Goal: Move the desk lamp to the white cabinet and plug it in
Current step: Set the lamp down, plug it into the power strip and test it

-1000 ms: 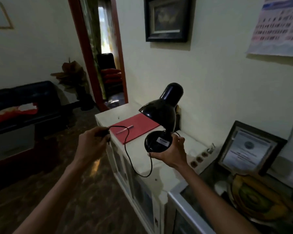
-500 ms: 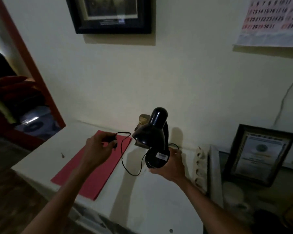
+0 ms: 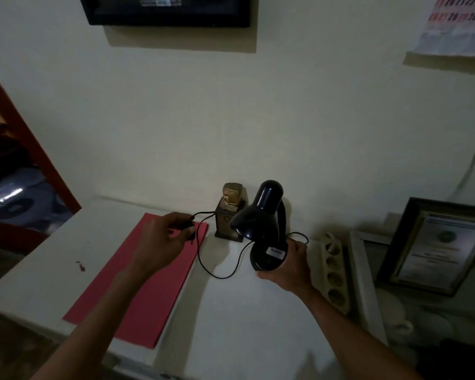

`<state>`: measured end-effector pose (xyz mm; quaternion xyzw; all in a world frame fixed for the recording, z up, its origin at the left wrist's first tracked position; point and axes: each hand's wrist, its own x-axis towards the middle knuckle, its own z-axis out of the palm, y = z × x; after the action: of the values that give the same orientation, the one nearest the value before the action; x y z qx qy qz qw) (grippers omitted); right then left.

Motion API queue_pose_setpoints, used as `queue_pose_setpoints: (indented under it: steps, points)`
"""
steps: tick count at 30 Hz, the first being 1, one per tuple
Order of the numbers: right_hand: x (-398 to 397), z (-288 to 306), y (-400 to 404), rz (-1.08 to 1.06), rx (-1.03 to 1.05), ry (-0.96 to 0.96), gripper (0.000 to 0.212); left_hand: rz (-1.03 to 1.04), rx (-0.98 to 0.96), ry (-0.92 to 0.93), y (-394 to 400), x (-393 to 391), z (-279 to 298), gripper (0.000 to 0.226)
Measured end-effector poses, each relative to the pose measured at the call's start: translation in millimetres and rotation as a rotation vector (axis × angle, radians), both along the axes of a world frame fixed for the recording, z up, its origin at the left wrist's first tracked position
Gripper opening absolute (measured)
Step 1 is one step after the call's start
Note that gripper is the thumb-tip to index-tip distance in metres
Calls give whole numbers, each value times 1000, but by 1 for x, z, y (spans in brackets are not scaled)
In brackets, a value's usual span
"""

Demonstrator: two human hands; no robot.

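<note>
A black desk lamp (image 3: 261, 215) hangs tilted just above the white cabinet (image 3: 244, 319), its round base turned toward me. My right hand (image 3: 288, 266) grips that base from the right side. My left hand (image 3: 162, 242) holds the lamp's black plug (image 3: 188, 227) over the cabinet top, fingers closed round it. The thin black cord (image 3: 217, 272) loops down from the plug to the base and touches the cabinet top. A white power strip (image 3: 332, 272) with several sockets lies along the cabinet's right edge, just right of my right hand.
A red sheet (image 3: 154, 278) lies on the cabinet's left half under my left arm. A small gold and brown trophy (image 3: 229, 212) stands against the wall behind the lamp. A framed certificate (image 3: 433, 248) leans at right. A doorway (image 3: 14, 171) opens at left.
I have stepped closer and now look down on the cabinet top. Both hands carried the lamp and plug forward over it, toward the wall and the power strip.
</note>
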<state>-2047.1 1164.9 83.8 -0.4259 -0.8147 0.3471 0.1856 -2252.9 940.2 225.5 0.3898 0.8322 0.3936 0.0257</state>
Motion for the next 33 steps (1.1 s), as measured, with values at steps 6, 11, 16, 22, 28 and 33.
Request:
queue_pose_setpoints:
  steps: [6, 11, 16, 22, 28, 33]
  points:
    - [-9, -10, -2, -53, 3, 4, 124, -32, 14, 7, -5, 4, -4, 22]
    - [-13, -13, -6, -93, 16, -43, 126, -23, 46, -22, -9, 14, 5, 22]
    - [-11, -9, -1, -52, -55, -130, 135, -4, 92, -1, 0, 19, 35, 22]
    - [-1, 51, 28, 86, -120, -209, 97, -102, 122, 61, 26, 19, 88, 23]
    - [6, 189, 46, 18, 18, 445, 42, -216, 170, 92, 99, 22, 143, 20]
    - [5, 285, 35, 118, 108, 554, 40, -367, 176, 103, 166, 43, 176, 22]
